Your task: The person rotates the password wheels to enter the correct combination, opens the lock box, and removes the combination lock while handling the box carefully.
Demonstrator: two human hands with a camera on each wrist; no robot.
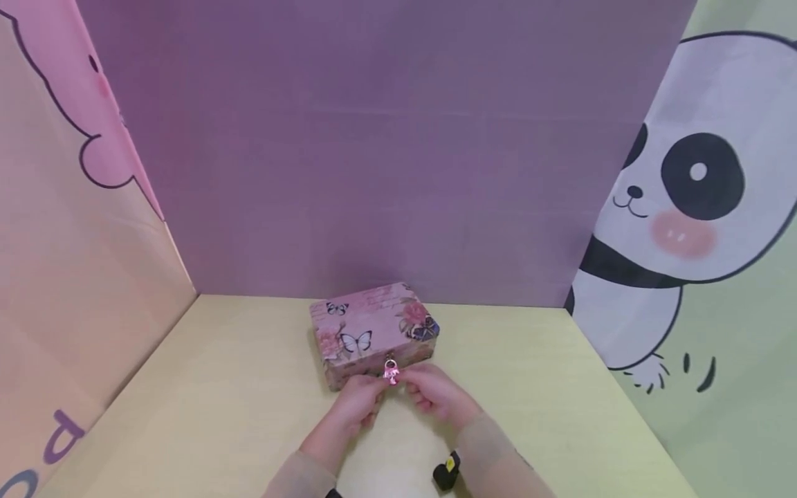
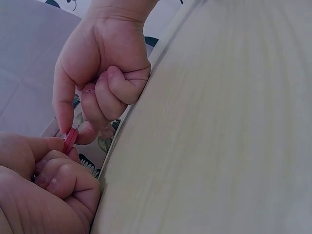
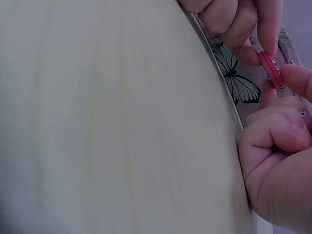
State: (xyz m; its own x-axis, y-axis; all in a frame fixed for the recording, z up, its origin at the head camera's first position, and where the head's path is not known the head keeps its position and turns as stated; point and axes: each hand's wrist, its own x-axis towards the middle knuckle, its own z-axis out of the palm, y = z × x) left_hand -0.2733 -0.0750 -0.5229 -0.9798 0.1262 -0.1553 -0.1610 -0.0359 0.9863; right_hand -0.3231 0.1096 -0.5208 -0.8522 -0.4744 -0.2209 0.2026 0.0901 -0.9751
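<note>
So the little pink padlock with a shiny metal shackle (image 1: 391,375) sits right between both hands: left hand (image 1: 358,402) pinching its left side, right hand (image 1: 438,393) its right, other fingers curled in. It's at the near face of the pink, rectangular butterfly-print box (image 1: 380,324).

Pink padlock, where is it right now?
Head view, lower middle: the pink padlock is at the front of the butterfly-print box, pinched between the fingertips of the left hand and right hand.
</note>
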